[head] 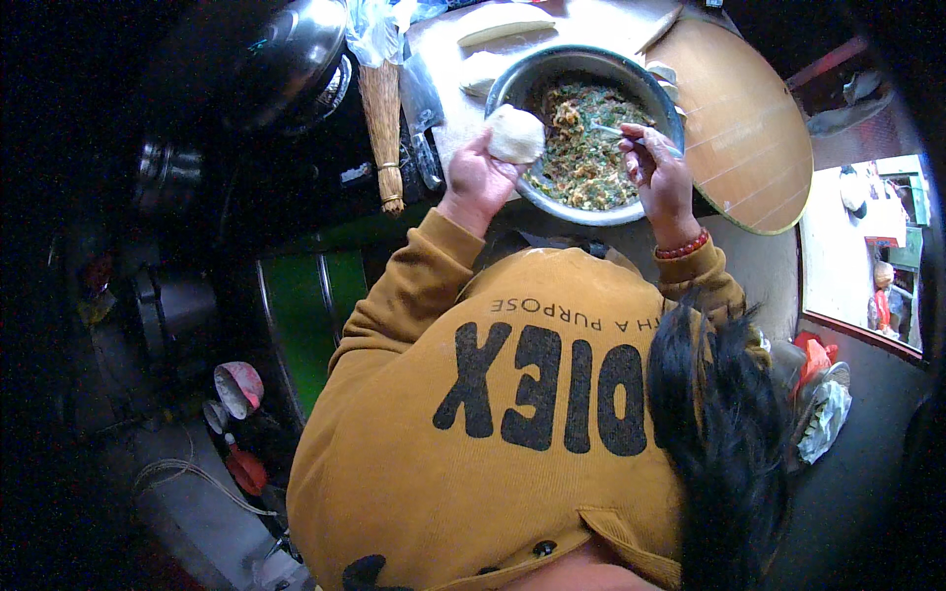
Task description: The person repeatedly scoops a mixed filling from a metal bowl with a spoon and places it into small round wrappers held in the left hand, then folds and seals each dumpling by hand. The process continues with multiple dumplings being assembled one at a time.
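Note:
On the palm and fingers of my left hand rests a round, pale dough wrapper, at the left rim of a large metal basin. Chopped filling with green and orange bits fills the basin. My right hand pinches a thin, light-coloured utensil above the filling; its tip reaches down to the mixture, and I cannot tell its exact kind. Some pale residue clings to the right fingers.
A floured work surface holds a long dough roll and a dough lump. Right of the basin leans a round wooden board, with several pale pieces between them. A straw brush and a cleaver lie left.

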Tool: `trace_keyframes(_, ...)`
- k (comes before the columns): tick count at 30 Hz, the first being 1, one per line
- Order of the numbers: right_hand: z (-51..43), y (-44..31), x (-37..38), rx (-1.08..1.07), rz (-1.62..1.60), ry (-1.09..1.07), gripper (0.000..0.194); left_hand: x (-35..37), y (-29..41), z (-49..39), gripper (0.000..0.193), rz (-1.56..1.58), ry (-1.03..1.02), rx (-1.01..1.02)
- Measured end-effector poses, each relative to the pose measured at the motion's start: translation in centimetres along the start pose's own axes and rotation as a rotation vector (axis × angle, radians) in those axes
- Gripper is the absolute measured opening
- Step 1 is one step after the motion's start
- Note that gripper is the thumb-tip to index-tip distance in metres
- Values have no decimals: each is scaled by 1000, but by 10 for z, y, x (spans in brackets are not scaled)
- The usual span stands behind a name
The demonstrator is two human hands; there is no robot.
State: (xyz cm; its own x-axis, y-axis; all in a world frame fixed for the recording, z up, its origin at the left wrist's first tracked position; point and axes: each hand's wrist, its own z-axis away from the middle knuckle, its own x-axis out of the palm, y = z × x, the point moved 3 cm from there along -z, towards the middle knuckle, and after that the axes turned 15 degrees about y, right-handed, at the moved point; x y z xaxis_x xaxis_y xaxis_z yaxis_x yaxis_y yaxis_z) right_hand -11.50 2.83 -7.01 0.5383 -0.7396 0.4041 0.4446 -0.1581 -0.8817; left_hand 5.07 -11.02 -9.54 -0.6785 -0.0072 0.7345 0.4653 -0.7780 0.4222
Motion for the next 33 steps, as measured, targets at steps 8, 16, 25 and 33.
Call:
trace_keyframes(8, 43, -23, 29, -1009, 627, -218, 20, 39, -23, 9, 45, -6, -109, -56)
trace_keyframes(16, 50, -9, 20, -1240, 922, -385, 32, 57, -24, 17, 45, -12, -62, -100)
trace_keyframes(25, 52, -7, 20, -1249, 830, -356, 29, 57, -26, 4, 38, 73, -31, -97)
trace_keyframes(33, 51, -24, 23, -890, 485, -247, 27, 54, -24, 3, 44, 132, -80, -174)
